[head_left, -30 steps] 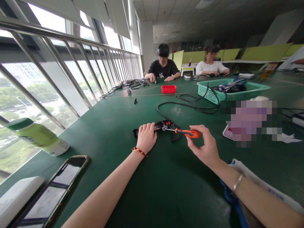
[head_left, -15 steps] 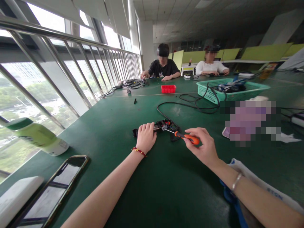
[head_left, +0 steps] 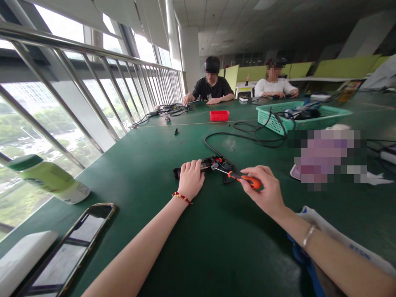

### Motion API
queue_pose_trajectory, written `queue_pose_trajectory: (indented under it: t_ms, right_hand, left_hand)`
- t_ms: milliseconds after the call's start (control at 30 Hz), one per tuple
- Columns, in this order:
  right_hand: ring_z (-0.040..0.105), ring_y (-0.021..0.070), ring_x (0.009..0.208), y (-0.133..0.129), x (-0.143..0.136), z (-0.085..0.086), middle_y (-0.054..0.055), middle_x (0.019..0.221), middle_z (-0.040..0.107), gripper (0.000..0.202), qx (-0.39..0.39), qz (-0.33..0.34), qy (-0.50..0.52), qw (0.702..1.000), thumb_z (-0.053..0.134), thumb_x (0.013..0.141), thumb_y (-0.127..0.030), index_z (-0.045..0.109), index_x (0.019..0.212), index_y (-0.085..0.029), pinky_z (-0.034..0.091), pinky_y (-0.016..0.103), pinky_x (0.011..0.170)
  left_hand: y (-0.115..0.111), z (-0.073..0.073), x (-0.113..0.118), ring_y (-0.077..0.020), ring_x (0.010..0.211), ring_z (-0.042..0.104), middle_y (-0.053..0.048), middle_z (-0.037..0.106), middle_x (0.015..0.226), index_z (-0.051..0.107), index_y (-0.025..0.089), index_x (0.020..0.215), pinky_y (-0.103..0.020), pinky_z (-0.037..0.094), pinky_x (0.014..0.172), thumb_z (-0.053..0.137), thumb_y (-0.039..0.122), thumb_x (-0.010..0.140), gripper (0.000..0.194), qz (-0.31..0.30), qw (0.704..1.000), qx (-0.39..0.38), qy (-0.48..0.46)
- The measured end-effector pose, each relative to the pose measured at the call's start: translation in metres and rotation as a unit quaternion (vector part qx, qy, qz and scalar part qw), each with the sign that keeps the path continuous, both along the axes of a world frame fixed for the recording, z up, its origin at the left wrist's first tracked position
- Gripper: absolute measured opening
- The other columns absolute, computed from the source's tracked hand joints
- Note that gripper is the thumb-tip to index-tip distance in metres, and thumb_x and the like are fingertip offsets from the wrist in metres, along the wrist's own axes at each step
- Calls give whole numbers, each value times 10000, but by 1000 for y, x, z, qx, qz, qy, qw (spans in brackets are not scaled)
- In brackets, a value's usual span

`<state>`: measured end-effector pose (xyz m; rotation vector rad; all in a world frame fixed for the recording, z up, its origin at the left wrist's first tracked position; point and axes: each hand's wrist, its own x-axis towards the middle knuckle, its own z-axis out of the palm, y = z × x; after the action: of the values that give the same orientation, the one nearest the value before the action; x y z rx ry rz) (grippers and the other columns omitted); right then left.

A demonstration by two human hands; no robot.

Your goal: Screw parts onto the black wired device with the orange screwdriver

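While the left hand is pressing, the screwdriver is pointing in from four o'clock

As I'm watching from the wearer's side, with twelve straight ahead, the black device is lying on the green table, its long axis running roughly from half past eight to half past two. The left hand is the nearer one: its fingers are curling down over the middle, holding it against the tabletop. The right hand is sitting apart, off the device's right end, thumb and fingers gripping the orange-and-black handle. From those fingers, the device's busy end is lying towards ten o'clock, and the metal shaft is slanting that way, across the device's line rather than along it. Its tip is reaching a small grey piece; whether it's seating there, I can't tell.
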<state>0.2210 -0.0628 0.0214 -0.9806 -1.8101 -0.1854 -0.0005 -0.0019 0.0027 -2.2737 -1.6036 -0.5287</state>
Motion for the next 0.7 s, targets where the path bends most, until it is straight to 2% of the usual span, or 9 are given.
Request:
queue_pose_trajectory:
  t_ms: [167, 300, 367, 533, 600, 700]
  right_hand:
    - [589, 210, 848, 1, 0, -1, 56, 917, 628, 315, 22, 1, 34, 999, 597, 747, -189, 528, 1053, -218, 503, 377, 748]
    - [577, 187, 745, 1, 1, -2, 10, 755, 640, 122, -4, 3, -2, 1000, 611, 759, -219, 574, 874, -234, 494, 363, 716]
    - [573, 182, 727, 2, 1, -2, 2, 724, 637, 97, -7, 1, -9, 1000, 611, 763, -220, 576, 853, -237, 490, 366, 723]
    - [589, 208, 849, 2, 1, -3, 61, 924, 618, 359, 17, 5, 41, 999, 614, 733, -176, 519, 1077, -212, 496, 381, 766]
    - [589, 208, 854, 2, 1, -2, 60, 928, 616, 335, 19, 6, 36, 999, 604, 740, -174, 522, 1062, -217, 496, 379, 761]
    - [588, 187, 757, 2, 2, -1, 21, 803, 630, 184, -1, -3, 8, 1000, 609, 757, -214, 558, 933, -230, 489, 363, 725]
  left_hand:
    - [1, -1, 0, -258, 1009, 490, -104, 573, 1094, 472, 132, 1200, -400, 371, 922, 430, 222, 842, 372, 1, 1000, 0, -1]
    - [1, -2, -1, -258, 1010, 486, -105, 568, 1104, 469, 119, 1206, -398, 369, 923, 432, 227, 842, 381, -1, 1000, 1, -1]
    - [1, -2, -1, -258, 1009, 486, -103, 569, 1105, 469, 128, 1206, -399, 371, 918, 433, 230, 842, 380, 0, 1000, 0, -2]
    - [2, -3, -1, -257, 1011, 485, -104, 568, 1099, 466, 126, 1206, -398, 367, 924, 431, 228, 843, 380, -1, 1000, 2, -4]
    - [2, -4, -1, -257, 1011, 486, -102, 568, 1100, 465, 132, 1207, -396, 367, 922, 434, 229, 841, 380, -1, 1000, 2, -4]
    - [2, -3, 0, -256, 1007, 489, -101, 568, 1097, 466, 137, 1205, -396, 368, 921, 433, 230, 842, 376, 1, 1000, 2, -3]
